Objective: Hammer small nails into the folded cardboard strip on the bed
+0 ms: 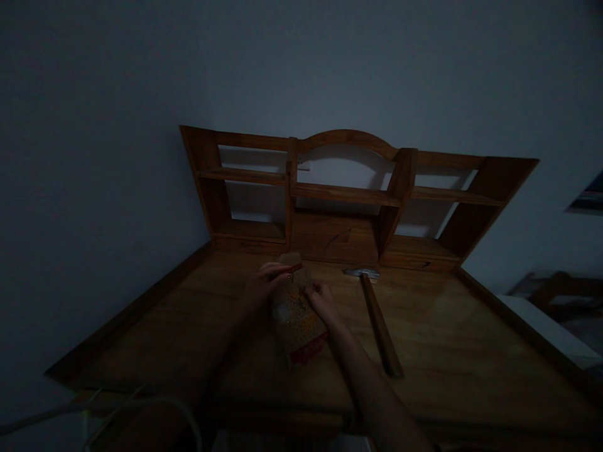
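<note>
A bag [296, 320] with a speckled tan and yellow pattern and a red band at its lower end lies on the wooden desk. My left hand [267, 280] grips its upper left side, the fingers reaching across near the top. From the right, my right hand [321, 301] has its fingers curled in against the bag's side. What the bag holds cannot be made out in the dim light. To the right of my right hand lies a hammer [380, 329] with a long wooden handle, its metal head pointing away from me.
Along the back of the desk [452, 339] stands a wooden shelf unit [346, 194] with several compartments. A pale cable [141, 402] curves at the lower left. Beyond the right edge are a white surface [541, 320] and a chair back [568, 285].
</note>
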`<action>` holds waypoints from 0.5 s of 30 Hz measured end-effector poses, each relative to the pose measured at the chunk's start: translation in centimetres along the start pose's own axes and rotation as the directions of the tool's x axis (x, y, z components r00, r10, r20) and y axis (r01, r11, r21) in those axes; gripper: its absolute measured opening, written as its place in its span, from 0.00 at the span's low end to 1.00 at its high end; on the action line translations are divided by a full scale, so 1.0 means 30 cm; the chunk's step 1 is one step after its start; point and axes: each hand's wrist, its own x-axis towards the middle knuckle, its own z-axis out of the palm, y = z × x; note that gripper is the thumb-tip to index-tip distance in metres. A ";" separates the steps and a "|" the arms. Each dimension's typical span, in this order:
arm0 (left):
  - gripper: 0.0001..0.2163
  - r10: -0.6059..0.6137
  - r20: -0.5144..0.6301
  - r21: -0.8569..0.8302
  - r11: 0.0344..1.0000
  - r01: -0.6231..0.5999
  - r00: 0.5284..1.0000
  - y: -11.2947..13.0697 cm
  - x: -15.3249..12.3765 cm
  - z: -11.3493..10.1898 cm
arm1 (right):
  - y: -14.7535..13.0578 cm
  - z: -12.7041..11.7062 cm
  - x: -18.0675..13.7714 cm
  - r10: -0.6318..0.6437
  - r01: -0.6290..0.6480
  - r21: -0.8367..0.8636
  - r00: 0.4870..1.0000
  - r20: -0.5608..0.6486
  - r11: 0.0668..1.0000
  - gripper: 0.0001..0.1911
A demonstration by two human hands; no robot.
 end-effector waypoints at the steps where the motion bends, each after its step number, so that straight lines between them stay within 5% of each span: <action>1: 0.11 -0.007 0.006 -0.004 1.000 0.007 1.000 -0.001 -0.001 0.002 | 0.005 0.004 0.000 -0.005 0.005 -0.007 1.000 0.024 1.000 0.09; 10: 0.10 -0.066 0.043 -0.077 0.995 0.070 0.997 0.004 -0.014 0.003 | 0.023 0.022 -0.002 0.005 -0.002 -0.041 0.998 0.062 0.999 0.09; 15: 0.14 -0.220 0.062 -0.204 0.952 0.228 0.974 -0.010 -0.021 0.016 | 0.013 0.034 -0.017 0.015 -0.013 -0.025 0.997 0.082 1.000 0.08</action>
